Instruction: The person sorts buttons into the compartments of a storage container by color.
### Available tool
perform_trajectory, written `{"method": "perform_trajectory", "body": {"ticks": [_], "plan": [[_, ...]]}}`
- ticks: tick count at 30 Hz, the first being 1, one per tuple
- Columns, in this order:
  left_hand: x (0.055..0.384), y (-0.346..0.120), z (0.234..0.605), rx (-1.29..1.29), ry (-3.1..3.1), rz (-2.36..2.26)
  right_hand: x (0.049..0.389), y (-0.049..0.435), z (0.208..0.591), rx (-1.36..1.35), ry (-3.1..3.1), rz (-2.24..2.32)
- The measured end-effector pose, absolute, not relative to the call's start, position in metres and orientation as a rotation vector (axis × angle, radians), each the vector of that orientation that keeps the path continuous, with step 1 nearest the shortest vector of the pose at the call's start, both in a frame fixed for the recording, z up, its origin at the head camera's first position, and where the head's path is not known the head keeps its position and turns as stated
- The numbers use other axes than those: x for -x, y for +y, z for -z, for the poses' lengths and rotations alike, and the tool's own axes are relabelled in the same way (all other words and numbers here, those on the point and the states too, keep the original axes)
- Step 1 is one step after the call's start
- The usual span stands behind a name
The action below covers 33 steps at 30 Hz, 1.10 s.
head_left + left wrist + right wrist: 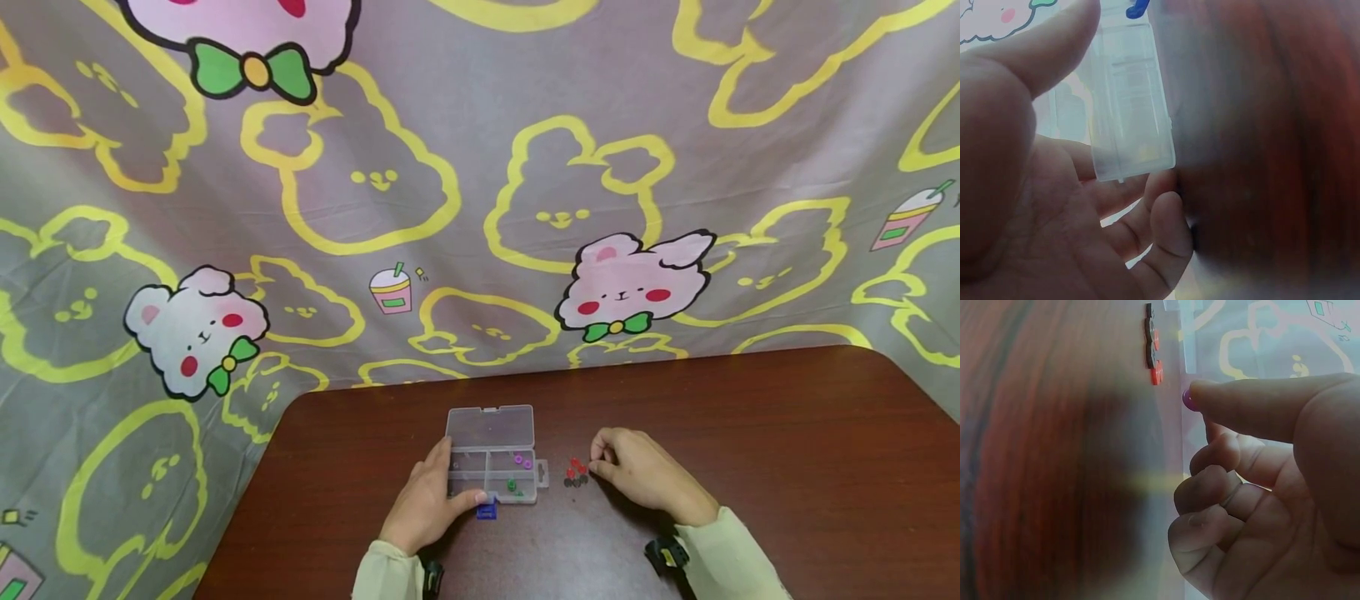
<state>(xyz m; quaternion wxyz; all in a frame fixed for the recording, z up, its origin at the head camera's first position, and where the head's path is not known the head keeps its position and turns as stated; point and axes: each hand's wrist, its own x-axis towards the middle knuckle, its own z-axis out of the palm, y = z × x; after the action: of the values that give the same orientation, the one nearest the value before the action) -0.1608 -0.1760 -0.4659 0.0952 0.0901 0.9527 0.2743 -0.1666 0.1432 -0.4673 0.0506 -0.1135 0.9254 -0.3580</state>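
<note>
We've got the right hand (637, 468) pinching a tiny purple piece (1187, 401) between thumb and finger, just beside the red pieces (576, 464) and dark pieces (576, 482) on the table (750, 433). Our left hand (423, 504) grips the clear box (1135, 125), thumb at the near edge, fingers along its left side. We'd guess the purple piece is light, stiff and kinda slippery, so pinch its edges gently. Box looks thin; brace the corner.
</note>
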Motion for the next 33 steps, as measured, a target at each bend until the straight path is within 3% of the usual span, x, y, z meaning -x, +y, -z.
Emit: {"method": "perform_trajectory", "body": {"ticks": [33], "plan": [[0.161, -0.176, 0.466, -0.266, 2.819, -0.821, 0.165, 0.134, 0.456, 0.321, 2.839, 1.114]]}}
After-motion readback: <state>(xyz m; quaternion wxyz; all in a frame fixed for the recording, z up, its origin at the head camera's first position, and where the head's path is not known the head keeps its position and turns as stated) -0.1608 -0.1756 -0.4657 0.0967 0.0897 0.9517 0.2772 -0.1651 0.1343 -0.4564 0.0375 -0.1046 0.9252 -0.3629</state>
